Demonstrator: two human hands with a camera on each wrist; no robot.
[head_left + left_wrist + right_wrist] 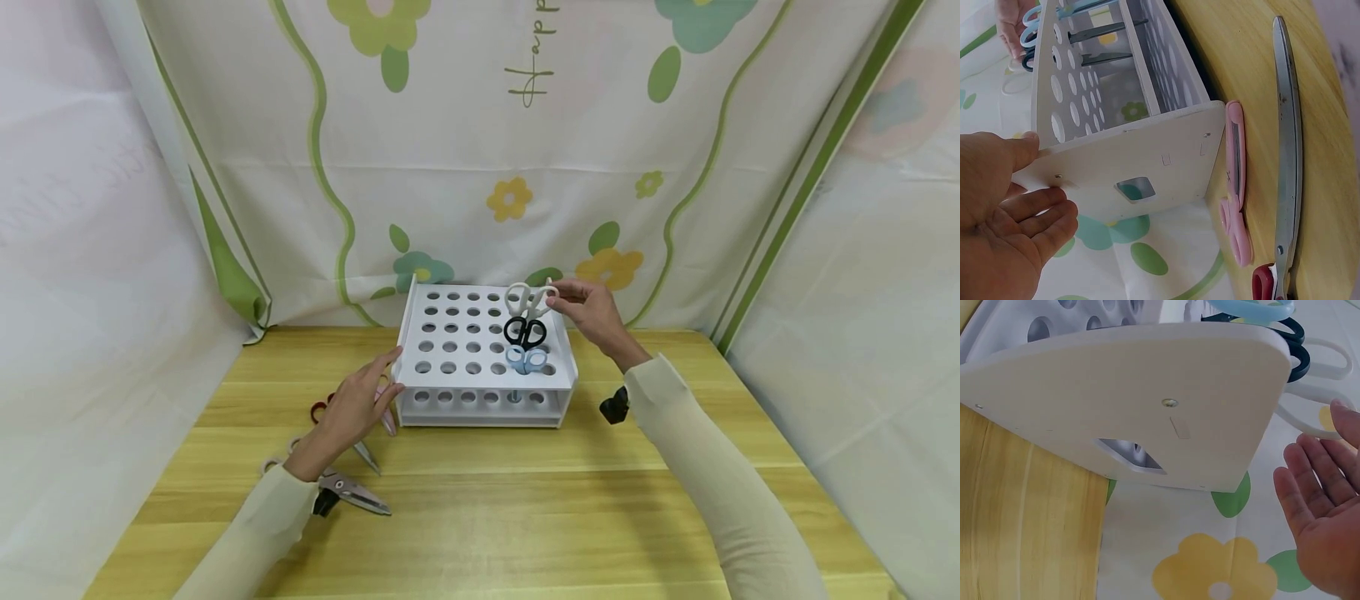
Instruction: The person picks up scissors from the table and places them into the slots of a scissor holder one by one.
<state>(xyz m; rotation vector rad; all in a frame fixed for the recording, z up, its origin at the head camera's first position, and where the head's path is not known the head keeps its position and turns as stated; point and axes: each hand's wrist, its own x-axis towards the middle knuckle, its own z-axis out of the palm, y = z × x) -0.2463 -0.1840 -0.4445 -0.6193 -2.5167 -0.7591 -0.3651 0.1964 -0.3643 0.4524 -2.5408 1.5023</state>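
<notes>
A white rack (447, 346) with rows of round holes stands upright on the table. My right hand (592, 312) pinches one handle loop of white-handled scissors (517, 300) at the rack's back right; the blades are hidden. In front of them, black-handled scissors (523, 340) and light blue-handled scissors (527, 361) stand in holes of the same column. My left hand (352, 410) holds the rack's left side panel (1141, 162), the thumb at its edge and other fingers loosely bent against the outer face.
Left of the rack lie pink scissors (1236, 181) and red-handled scissors (1288, 156). Nearer the front, greyish-pink scissors (341, 485) lie partly under my left wrist. A flower-printed cloth (465, 167) hangs behind the wooden table (480, 508).
</notes>
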